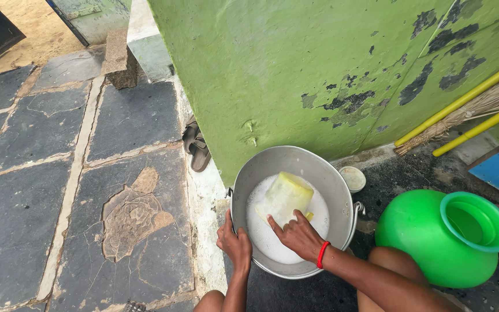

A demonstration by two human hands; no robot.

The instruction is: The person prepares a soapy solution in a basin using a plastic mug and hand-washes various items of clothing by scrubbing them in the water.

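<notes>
A wide metal basin [319, 167] stands on the ground by a green wall and holds white soapy foam [272, 240]. A pale yellow plastic container [284, 196] lies tilted in the foam. My right hand [297, 234], with a red thread around its wrist, grips the lower edge of that container. My left hand [235, 242] holds the basin's near left rim, fingers curled over the edge.
A green plastic water pot [434, 237] stands right of the basin. A small round lid [353, 178] lies behind the basin. Brooms with yellow handles [463, 110] lean on the wall. Sandals [196, 144] lie at the wall corner. Dark stone slabs [59, 185] lie to the left.
</notes>
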